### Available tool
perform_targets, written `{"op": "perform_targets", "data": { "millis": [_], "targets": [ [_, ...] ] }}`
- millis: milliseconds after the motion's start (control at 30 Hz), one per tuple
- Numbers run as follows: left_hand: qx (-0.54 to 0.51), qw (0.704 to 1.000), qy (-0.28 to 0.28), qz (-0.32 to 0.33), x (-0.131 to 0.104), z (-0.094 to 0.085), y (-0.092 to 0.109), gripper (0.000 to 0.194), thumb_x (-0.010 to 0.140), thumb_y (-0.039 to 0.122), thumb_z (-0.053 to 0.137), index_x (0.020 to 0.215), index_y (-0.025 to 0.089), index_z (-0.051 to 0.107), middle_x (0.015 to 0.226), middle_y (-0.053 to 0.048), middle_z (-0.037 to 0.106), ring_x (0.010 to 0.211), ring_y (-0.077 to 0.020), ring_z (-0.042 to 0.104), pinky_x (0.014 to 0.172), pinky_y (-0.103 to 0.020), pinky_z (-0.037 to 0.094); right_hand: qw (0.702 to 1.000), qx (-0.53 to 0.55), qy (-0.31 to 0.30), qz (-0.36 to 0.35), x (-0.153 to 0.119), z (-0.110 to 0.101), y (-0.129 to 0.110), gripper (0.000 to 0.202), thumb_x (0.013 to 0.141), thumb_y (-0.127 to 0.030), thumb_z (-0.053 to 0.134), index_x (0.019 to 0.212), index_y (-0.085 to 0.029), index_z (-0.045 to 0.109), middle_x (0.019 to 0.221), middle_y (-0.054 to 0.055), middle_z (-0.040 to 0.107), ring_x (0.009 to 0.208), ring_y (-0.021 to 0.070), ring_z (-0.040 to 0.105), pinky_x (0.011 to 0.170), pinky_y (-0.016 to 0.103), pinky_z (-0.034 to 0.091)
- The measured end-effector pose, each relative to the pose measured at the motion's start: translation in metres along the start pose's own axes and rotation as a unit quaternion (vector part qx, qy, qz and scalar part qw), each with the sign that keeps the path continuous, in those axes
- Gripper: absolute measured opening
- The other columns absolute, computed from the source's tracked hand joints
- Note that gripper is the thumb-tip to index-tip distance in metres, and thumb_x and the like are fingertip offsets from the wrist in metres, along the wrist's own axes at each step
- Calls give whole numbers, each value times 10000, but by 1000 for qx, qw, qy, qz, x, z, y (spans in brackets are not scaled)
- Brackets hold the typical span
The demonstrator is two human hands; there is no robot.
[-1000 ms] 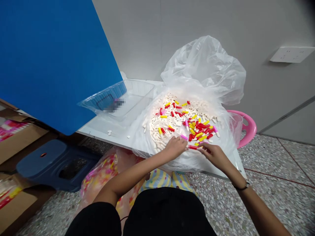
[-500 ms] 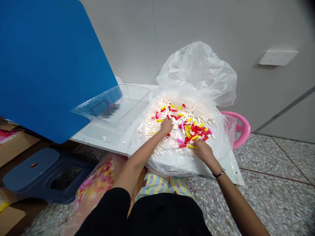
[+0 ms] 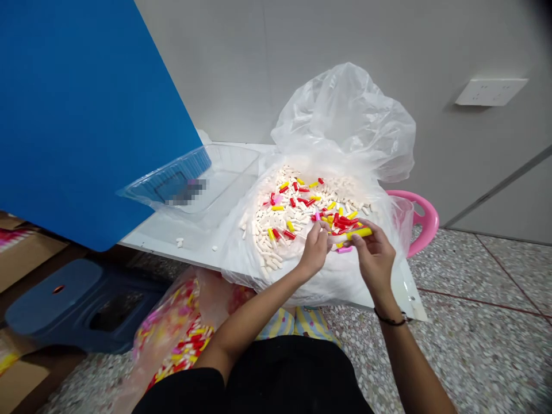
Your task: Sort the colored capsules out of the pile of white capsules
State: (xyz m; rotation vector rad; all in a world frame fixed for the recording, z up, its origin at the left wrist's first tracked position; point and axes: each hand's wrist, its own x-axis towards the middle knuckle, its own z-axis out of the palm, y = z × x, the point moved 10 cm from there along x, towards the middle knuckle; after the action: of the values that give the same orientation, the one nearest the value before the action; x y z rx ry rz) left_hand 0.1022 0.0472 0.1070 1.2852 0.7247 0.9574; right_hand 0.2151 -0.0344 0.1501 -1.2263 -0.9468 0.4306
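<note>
Above the pile, my right hand (image 3: 376,254) pinches a yellow cap (image 3: 361,233) between thumb and fingers. My left hand (image 3: 316,250) closes on a white piece (image 3: 338,237) that lines up with the cap's open end; whether the two are joined I cannot tell. Beneath and around both hands, a clear plastic bag (image 3: 297,284) lies spread open, holding many small white pieces (image 3: 267,230). Red caps (image 3: 345,221), yellow ones and a few pink ones are scattered among them, thickest just behind my hands.
A clear plastic tray (image 3: 228,178) sits on the white table (image 3: 150,236) at left, beside a blue board (image 3: 86,115). The pink stool edge (image 3: 426,224) juts out at right. Below are a dark blue stool (image 3: 56,299) and a bag of coloured caps (image 3: 190,345).
My hands have come together from separate spots over the pile. The right has lifted the yellow cap, and the left has moved right, now with a white piece at that cap's end.
</note>
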Motion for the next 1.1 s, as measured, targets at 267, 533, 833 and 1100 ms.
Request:
{"op": "perform_targets", "data": {
  "millis": [267, 533, 833, 1100],
  "targets": [
    [74, 993, 44, 77, -17, -22, 24, 79, 871, 229, 339, 834, 202, 404, 631, 53, 377, 475, -69, 333, 479, -185, 311, 982, -108, -153, -28, -26, 17, -5, 259, 843, -351, 557, 1047, -197, 597, 819, 39, 674, 705, 173, 649, 697, 315, 525],
    [321, 903, -36, 284, -46, -12, 55, 202, 898, 232, 297, 870, 185, 491, 682, 15, 504, 503, -85, 412, 563, -229, 343, 918, 48, -306, 249, -59, 35, 49, 440, 877, -519, 423, 590, -190, 479, 327, -73, 328, 305, 91, 337, 372, 229, 313],
    [260, 958, -29, 115, -36, -28, 19, 156, 904, 226, 321, 932, 184, 469, 582, 62, 383, 513, -95, 366, 554, -221, 300, 945, -217, -245, -13, -47, 26, 17, 239, 879, -384, 491, 797, -184, 593, 636, 5, 584, 556, 124, 539, 563, 242, 429],
    [251, 964, 15, 81, -27, -45, 8, 161, 918, 248, 295, 906, 197, 447, 577, 61, 359, 503, -101, 349, 534, -229, 281, 955, -180, -235, -21, -52, 31, 23, 255, 823, -375, 585, 986, -179, 607, 778, 32, 637, 654, 148, 603, 587, 250, 482]
  ]
}}
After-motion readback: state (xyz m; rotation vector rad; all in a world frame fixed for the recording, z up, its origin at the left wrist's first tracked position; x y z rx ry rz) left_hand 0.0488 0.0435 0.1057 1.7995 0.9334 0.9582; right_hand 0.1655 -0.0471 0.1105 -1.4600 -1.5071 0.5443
